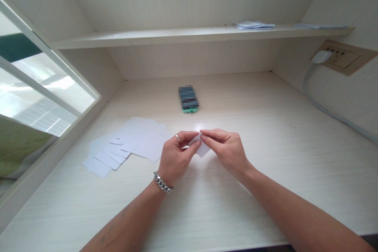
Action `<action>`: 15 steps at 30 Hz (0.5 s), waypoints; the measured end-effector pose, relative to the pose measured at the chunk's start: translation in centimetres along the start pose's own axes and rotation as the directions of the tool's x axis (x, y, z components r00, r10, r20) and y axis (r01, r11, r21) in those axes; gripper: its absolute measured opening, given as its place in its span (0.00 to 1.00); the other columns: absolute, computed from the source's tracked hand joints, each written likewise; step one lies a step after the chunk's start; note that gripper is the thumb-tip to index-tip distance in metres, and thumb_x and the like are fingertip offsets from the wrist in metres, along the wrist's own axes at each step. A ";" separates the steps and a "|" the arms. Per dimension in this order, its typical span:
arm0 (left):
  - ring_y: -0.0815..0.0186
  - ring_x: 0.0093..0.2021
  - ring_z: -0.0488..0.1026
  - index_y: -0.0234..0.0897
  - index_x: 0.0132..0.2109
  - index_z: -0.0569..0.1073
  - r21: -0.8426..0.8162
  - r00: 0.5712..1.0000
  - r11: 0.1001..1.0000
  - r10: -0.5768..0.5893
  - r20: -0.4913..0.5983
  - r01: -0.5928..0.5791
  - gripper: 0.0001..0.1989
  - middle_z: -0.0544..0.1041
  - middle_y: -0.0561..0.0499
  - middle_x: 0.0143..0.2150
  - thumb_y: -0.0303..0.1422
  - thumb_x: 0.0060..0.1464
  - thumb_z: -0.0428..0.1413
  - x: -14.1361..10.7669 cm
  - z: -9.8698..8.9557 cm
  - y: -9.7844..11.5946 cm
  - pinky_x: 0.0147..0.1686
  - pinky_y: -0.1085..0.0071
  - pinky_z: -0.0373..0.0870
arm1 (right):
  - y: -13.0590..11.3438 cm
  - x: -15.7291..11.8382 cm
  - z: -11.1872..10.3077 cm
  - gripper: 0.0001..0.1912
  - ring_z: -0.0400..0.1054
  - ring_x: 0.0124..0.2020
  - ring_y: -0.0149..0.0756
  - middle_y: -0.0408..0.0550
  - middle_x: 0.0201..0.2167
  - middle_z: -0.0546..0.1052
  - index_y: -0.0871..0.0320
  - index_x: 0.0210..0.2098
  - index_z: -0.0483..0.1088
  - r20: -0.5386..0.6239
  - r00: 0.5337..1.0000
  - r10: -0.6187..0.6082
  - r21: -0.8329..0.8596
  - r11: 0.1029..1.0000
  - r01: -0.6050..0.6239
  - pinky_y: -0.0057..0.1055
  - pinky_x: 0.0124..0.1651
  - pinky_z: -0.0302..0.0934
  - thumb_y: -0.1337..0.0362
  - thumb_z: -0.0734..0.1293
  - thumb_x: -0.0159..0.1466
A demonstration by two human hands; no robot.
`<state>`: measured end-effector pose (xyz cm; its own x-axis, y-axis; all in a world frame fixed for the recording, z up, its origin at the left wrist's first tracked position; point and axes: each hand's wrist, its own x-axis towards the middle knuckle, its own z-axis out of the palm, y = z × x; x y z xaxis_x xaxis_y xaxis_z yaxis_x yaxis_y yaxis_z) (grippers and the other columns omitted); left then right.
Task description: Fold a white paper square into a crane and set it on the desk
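Note:
A small white piece of paper (203,150) is held between both hands above the middle of the desk. My left hand (178,154), with a ring and a chain bracelet, pinches its left side between thumb and fingers. On the right side, my right hand (226,149) pinches its upper edge, the fingertips of both hands nearly touching. Part of the paper is hidden behind the fingers. Several loose white sheets (147,134) lie overlapped to the left of my left hand, with smaller slips (108,158) at their near end.
A phone-like item (189,99), blurred on top with a green edge, lies beyond the hands. A shelf (147,38) above bears stacked papers (254,25). At right, a white plug (321,56) with a cable (327,115) sits in a wall socket (347,60).

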<state>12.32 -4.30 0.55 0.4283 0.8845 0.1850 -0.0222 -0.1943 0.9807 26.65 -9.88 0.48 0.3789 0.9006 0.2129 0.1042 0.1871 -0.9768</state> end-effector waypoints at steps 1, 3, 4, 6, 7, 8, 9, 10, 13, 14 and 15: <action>0.62 0.40 0.78 0.35 0.39 0.80 -0.001 1.000 1.000 0.003 0.002 -0.003 0.09 0.81 0.47 0.38 0.31 0.49 0.64 0.0 0.0 0.0 0.40 0.70 0.76 | 0.0 0.0 0.0 0.08 0.75 0.40 0.41 0.48 0.37 0.81 0.53 0.38 0.81 0.001 1.000 -0.006 -0.003 1.000 0.006 0.35 0.43 0.70 0.63 0.71 0.58; 0.62 0.40 0.78 0.35 0.39 0.79 -0.008 1.000 1.000 0.007 0.006 -0.007 0.08 0.81 0.48 0.38 0.31 0.49 0.64 0.0 0.0 0.0 0.40 0.70 0.76 | 0.0 -0.1 0.1 0.08 0.75 0.40 0.40 0.48 0.37 0.81 0.53 0.38 0.80 0.001 1.000 -0.007 0.001 1.000 0.007 0.35 0.43 0.70 0.63 0.72 0.58; 0.63 0.39 0.78 0.35 0.38 0.79 -0.012 1.000 1.000 0.007 0.009 -0.007 0.08 0.81 0.48 0.38 0.31 0.49 0.64 0.0 0.0 -0.1 0.39 0.71 0.75 | 0.0 -0.1 0.1 0.08 0.76 0.40 0.40 0.48 0.37 0.82 0.54 0.38 0.80 -0.001 1.000 0.003 0.012 1.000 -0.003 0.34 0.42 0.71 0.63 0.72 0.57; 0.64 0.39 0.78 0.35 0.38 0.79 -0.016 1.000 1.000 0.004 0.017 -0.004 0.08 0.81 0.49 0.37 0.31 0.49 0.64 0.0 0.0 -0.1 0.39 0.71 0.75 | 0.0 -0.1 0.2 0.08 0.76 0.38 0.40 0.48 0.36 0.82 0.55 0.37 0.80 -0.006 0.999 0.036 0.045 0.998 -0.036 0.34 0.41 0.71 0.62 0.73 0.56; 0.64 0.39 0.78 0.35 0.38 0.79 -0.017 1.000 1.000 0.002 0.022 -0.001 0.07 0.80 0.49 0.37 0.31 0.49 0.64 0.0 0.0 -0.1 0.39 0.72 0.75 | 0.0 -0.1 0.2 0.09 0.77 0.38 0.41 0.48 0.36 0.82 0.55 0.36 0.80 -0.009 0.999 0.054 0.060 0.997 -0.053 0.35 0.41 0.71 0.62 0.73 0.56; 0.64 0.39 0.78 0.36 0.38 0.79 -0.020 1.000 1.000 -0.002 0.026 0.002 0.07 0.80 0.49 0.37 0.31 0.49 0.64 0.0 0.0 -0.1 0.39 0.72 0.75 | 0.0 -0.1 0.2 0.09 0.77 0.37 0.41 0.49 0.35 0.82 0.56 0.36 0.80 -0.010 0.998 0.068 0.071 0.995 -0.067 0.35 0.40 0.71 0.62 0.73 0.56; 0.64 0.39 0.78 0.36 0.38 0.78 -0.023 1.000 1.000 -0.007 0.030 0.007 0.08 0.80 0.49 0.37 0.31 0.50 0.64 0.0 0.0 -0.1 0.39 0.72 0.75 | 0.0 -0.1 0.2 0.09 0.77 0.36 0.41 0.49 0.35 0.82 0.56 0.36 0.80 -0.011 0.997 0.079 0.078 0.994 -0.078 0.35 0.40 0.71 0.61 0.73 0.56; 0.65 0.39 0.78 0.36 0.38 0.78 -0.027 0.999 1.000 -0.013 0.035 0.014 0.08 0.80 0.49 0.37 0.32 0.49 0.64 0.0 0.0 -0.1 0.39 0.72 0.75 | -0.1 -0.1 0.2 0.09 0.77 0.36 0.41 0.49 0.34 0.82 0.57 0.36 0.80 -0.012 0.996 0.090 0.086 0.992 -0.088 0.35 0.39 0.71 0.61 0.73 0.55; 0.64 0.40 0.78 0.36 0.40 0.77 -0.037 0.998 0.999 -0.035 0.046 0.037 0.10 0.80 0.48 0.39 0.32 0.49 0.65 0.0 0.0 -0.2 0.39 0.72 0.75 | -0.1 0.1 0.1 0.12 0.76 0.34 0.40 0.50 0.33 0.82 0.58 0.36 0.79 -0.010 0.993 0.120 0.128 0.985 -0.117 0.34 0.37 0.71 0.62 0.75 0.53; 0.63 0.40 0.78 0.35 0.41 0.77 -0.037 0.998 0.998 -0.046 0.050 0.047 0.11 0.80 0.48 0.39 0.33 0.49 0.65 0.0 0.0 -0.2 0.39 0.71 0.75 | -0.1 0.1 0.1 0.12 0.76 0.34 0.40 0.50 0.32 0.82 0.59 0.36 0.78 -0.008 0.992 0.127 0.140 0.982 -0.125 0.34 0.36 0.71 0.62 0.75 0.53; 0.63 0.39 0.78 0.35 0.43 0.76 -0.036 0.997 0.998 -0.057 0.055 0.059 0.13 0.80 0.47 0.38 0.33 0.49 0.65 0.0 0.0 -0.2 0.38 0.70 0.75 | 0.0 0.1 0.1 0.12 0.76 0.33 0.39 0.50 0.32 0.82 0.59 0.36 0.78 -0.006 0.991 0.133 0.146 0.981 -0.131 0.33 0.36 0.70 0.62 0.75 0.53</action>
<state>12.32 -4.26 0.36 0.4776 0.8696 0.1251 -0.0299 -0.1263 0.9915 26.63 -9.74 0.55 0.3947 0.9152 0.0814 -0.0816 0.1231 -0.9890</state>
